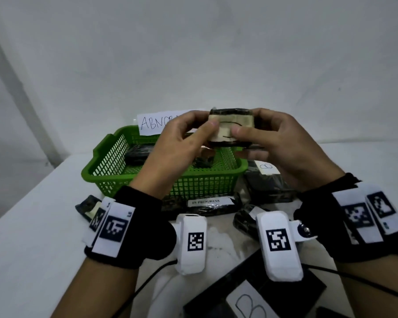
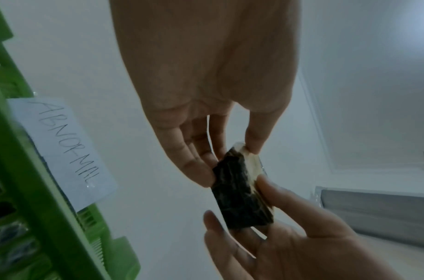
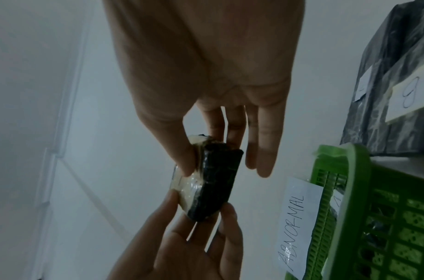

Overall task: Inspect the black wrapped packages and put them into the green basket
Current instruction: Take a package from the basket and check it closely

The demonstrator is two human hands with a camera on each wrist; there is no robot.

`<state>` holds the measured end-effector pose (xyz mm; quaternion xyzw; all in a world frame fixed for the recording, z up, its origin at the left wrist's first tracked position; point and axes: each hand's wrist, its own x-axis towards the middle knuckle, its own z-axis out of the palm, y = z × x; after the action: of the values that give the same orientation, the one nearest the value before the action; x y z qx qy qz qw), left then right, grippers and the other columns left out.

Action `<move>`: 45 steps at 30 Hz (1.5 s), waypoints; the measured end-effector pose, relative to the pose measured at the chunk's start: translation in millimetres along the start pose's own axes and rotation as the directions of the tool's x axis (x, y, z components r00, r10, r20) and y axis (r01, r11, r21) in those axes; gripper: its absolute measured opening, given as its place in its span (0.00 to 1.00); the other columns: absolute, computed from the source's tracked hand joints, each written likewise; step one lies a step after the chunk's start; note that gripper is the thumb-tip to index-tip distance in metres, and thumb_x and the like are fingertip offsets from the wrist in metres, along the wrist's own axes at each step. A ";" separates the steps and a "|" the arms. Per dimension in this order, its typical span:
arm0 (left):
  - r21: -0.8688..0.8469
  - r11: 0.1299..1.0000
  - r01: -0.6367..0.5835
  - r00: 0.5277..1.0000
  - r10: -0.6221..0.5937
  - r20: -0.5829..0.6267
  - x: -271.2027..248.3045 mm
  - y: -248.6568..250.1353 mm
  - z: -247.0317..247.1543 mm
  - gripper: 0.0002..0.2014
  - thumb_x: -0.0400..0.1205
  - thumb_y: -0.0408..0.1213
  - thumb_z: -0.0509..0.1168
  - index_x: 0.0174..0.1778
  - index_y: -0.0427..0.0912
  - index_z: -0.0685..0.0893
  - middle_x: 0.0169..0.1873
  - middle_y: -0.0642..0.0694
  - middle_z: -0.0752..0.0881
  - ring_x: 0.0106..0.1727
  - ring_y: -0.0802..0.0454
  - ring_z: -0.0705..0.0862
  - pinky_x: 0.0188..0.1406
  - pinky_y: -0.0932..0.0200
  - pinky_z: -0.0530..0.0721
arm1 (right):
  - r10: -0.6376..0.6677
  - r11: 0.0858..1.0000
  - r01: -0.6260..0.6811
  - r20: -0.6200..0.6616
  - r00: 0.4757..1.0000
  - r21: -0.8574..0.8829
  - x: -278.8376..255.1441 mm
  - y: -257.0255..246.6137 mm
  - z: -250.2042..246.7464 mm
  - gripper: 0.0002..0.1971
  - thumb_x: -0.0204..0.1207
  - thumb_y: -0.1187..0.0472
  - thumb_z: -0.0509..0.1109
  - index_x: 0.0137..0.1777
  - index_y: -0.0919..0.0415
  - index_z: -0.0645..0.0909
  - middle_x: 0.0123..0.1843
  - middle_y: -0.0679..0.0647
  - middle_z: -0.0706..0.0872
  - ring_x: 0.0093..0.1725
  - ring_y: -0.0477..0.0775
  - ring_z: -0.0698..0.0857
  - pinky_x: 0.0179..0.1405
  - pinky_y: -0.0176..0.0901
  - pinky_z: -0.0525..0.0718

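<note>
Both hands hold one small black wrapped package [image 1: 231,127] up in the air, above the far right part of the green basket [image 1: 115,166]. Its cream label with a black pen mark faces me. My left hand [image 1: 208,121] pinches its left end between thumb and fingers. My right hand [image 1: 246,126] pinches the right end the same way. In the left wrist view the package [image 2: 242,199] sits between the left hand [image 2: 230,163] and the right hand [image 2: 278,236]. The right wrist view shows the package [image 3: 215,185] edge-on. Two black packages [image 1: 136,154] lie inside the basket.
A paper sign reading ABNORMAL [image 1: 156,123] stands at the basket's far rim. More black packages lie around on the white table: one marked B [image 1: 266,180] to the right of the basket, one marked IN PROGRESS [image 1: 207,204] before it, and a large B one [image 1: 257,299] nearest me.
</note>
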<state>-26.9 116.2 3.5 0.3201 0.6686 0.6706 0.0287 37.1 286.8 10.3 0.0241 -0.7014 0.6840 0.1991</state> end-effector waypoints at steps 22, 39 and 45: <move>0.242 0.970 0.027 0.998 -0.013 -0.061 -3.8 -6.2 -5.0 0.06 0.84 0.37 0.69 0.53 0.42 0.88 0.44 0.42 0.92 0.39 0.55 0.90 0.32 0.67 0.83 | -0.117 0.981 0.098 -0.106 0.988 -0.169 0.0 8.1 24.0 0.12 0.72 0.69 0.80 0.51 0.56 0.83 0.39 0.53 0.92 0.38 0.49 0.93 0.38 0.43 0.91; 0.098 0.995 -0.005 0.998 -0.001 0.058 -7.5 -5.7 -8.8 0.17 0.82 0.44 0.69 0.67 0.48 0.83 0.61 0.48 0.88 0.57 0.48 0.90 0.63 0.45 0.86 | 0.225 0.974 -0.225 0.051 0.973 -0.016 -6.8 -12.3 12.0 0.14 0.84 0.51 0.68 0.60 0.60 0.84 0.56 0.58 0.90 0.41 0.58 0.91 0.36 0.51 0.93; 0.095 0.994 -0.047 0.999 0.047 0.002 -6.1 -5.1 -6.4 0.04 0.83 0.35 0.69 0.52 0.47 0.85 0.50 0.48 0.90 0.48 0.52 0.90 0.48 0.54 0.89 | 0.158 0.987 -0.156 0.071 0.985 -0.041 -5.5 -9.7 13.3 0.08 0.83 0.62 0.68 0.59 0.59 0.82 0.46 0.54 0.88 0.38 0.53 0.89 0.43 0.53 0.93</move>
<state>-27.0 108.2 -3.0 0.3367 0.6920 0.6386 -0.0022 41.8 272.0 18.1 -0.0097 -0.7199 0.6837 0.1189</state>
